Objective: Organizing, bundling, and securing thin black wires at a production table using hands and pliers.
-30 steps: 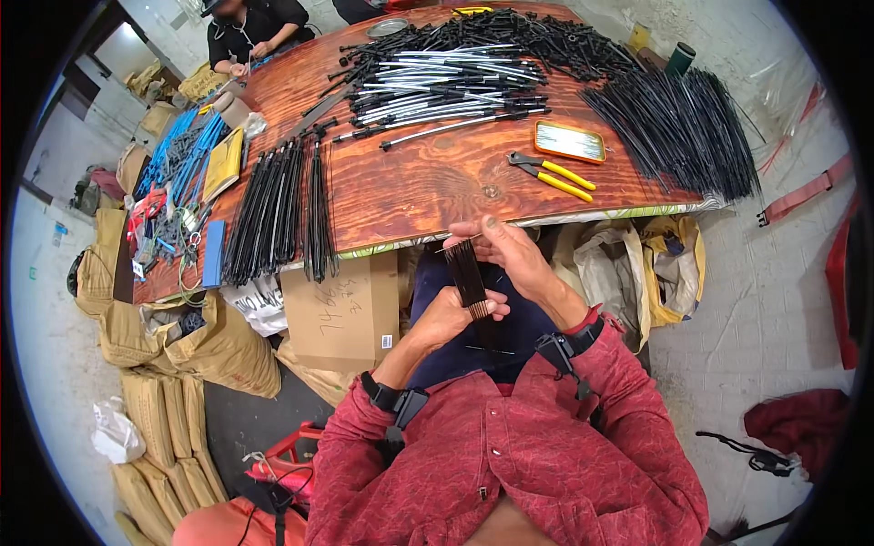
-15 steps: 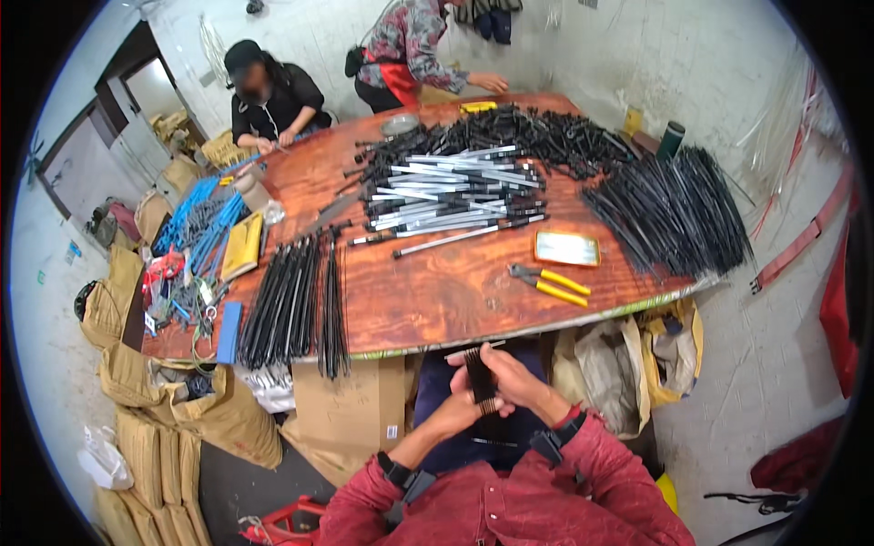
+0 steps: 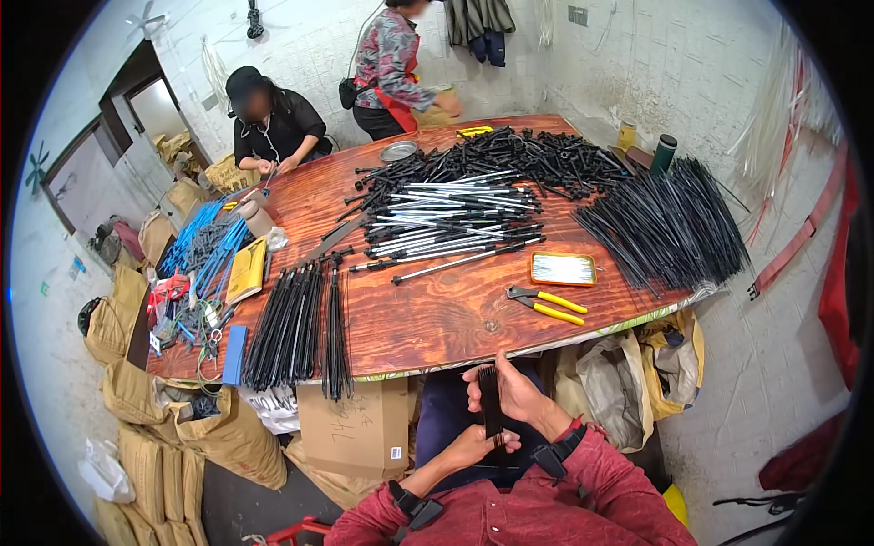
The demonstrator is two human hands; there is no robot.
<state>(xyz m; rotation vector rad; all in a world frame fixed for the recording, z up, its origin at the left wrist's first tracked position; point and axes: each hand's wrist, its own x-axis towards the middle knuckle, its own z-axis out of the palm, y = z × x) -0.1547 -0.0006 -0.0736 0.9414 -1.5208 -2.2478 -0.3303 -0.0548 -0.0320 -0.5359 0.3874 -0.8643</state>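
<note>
My left hand (image 3: 468, 448) is closed around the lower end of a flat bundle of thin black strips (image 3: 492, 402). The strips lie side by side, pointing away from me over my lap, just off the table's near edge. My right hand (image 3: 517, 393) has its palm against the bundle's right side, with its fingers curled round the upper part. On the table (image 3: 410, 332), pliers with yellow handles (image 3: 548, 306) lie beyond my right hand, beside a yellow-rimmed tray (image 3: 563, 268) of fine pale pieces. Black rods in bundles (image 3: 291, 332) hang slightly over the near edge at left.
Silvery rods with black ends (image 3: 451, 214) are piled mid-table, with black parts (image 3: 546, 155) behind them. A heap of long black strips (image 3: 669, 227) covers the right corner. Two people are across the table, one seated and one standing. Open sacks (image 3: 610, 382) and a cardboard box (image 3: 353, 428) stand below.
My left hand has slid lower on the bundle, and more of its length shows between my hands. The standing person has straightened up and drawn back an arm from the table.
</note>
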